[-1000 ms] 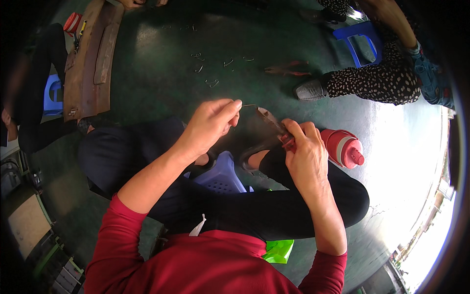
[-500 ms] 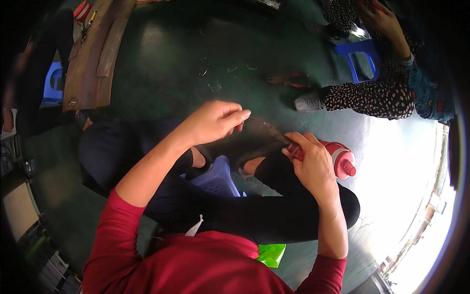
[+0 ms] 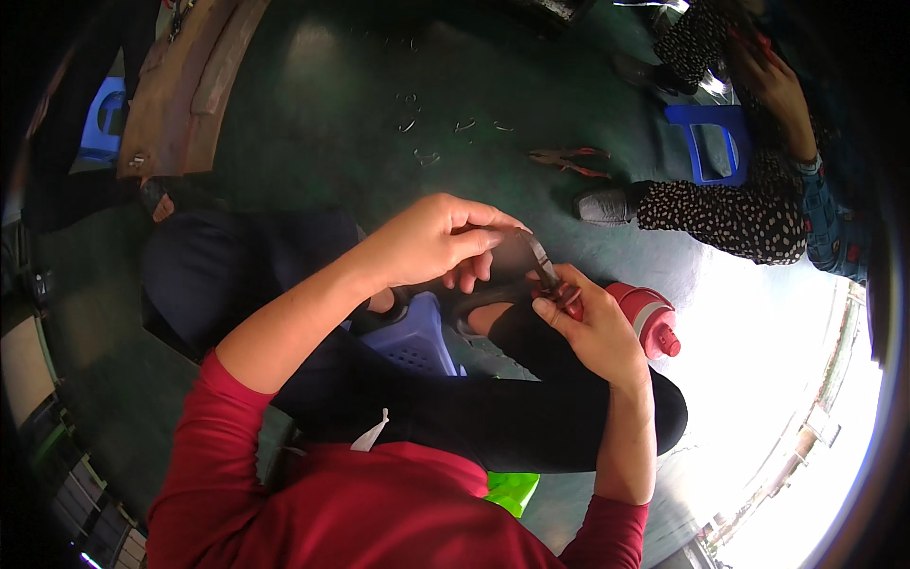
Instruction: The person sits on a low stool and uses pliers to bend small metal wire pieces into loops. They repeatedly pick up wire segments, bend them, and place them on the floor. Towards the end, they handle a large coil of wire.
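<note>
My right hand [image 3: 602, 332] is closed around the red handles of a pair of pliers [image 3: 544, 267], whose dark metal jaws point up and to the left. Right beside the jaw tips is my left hand [image 3: 445, 242], its thumb and forefinger pinched close together. Whatever lies between those fingers is too small to make out. Both hands are raised in front of my bent legs. On the dark green floor beyond are several thin, shiny curved pieces [image 3: 427, 158].
A second pair of red-handled pliers [image 3: 571, 161] lies on the floor ahead. Near my right knee is a red bottle [image 3: 645, 318]. A blue stool [image 3: 412, 339] stands between my legs. Another person sits at right by a blue stool [image 3: 709, 128]; wooden boards [image 3: 175, 119] are far left.
My left hand has moved right, up to the tips of the pliers. The pliers have turned more upright in my right hand. The view has shifted slightly.
</note>
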`<state>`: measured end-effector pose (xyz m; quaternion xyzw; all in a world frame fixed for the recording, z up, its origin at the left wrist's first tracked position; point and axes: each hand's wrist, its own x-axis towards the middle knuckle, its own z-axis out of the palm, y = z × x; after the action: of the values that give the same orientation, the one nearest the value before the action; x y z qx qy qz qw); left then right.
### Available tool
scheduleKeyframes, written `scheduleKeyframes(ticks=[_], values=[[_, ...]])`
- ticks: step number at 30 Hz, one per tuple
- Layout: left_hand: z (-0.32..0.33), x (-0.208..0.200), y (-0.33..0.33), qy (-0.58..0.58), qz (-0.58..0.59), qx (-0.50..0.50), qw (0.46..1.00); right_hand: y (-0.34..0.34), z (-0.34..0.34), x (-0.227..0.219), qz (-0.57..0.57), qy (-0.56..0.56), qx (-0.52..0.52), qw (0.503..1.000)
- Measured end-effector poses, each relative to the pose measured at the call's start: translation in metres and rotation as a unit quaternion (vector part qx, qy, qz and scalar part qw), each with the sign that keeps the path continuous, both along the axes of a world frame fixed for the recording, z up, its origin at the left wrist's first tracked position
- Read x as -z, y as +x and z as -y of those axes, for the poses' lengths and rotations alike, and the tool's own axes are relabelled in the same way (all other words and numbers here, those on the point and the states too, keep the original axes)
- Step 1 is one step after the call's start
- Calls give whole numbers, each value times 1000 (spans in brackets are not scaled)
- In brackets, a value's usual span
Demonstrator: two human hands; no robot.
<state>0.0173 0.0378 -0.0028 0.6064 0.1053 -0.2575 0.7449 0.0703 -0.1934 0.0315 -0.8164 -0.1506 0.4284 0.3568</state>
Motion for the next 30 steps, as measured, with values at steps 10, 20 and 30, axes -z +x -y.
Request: scheduleKeyframes(ticks=[10,20,30], values=[[1,-2,-1,-6,-13,-17,1000,-2,1,4,-24,16,6,1000],[3,-5,-2,36,3,-10,999,-4,-3,-1,47,-25,-13,998],[13,-2,-12,111,131,-35,984,-12,-4,12,87,-48,-5,995]])
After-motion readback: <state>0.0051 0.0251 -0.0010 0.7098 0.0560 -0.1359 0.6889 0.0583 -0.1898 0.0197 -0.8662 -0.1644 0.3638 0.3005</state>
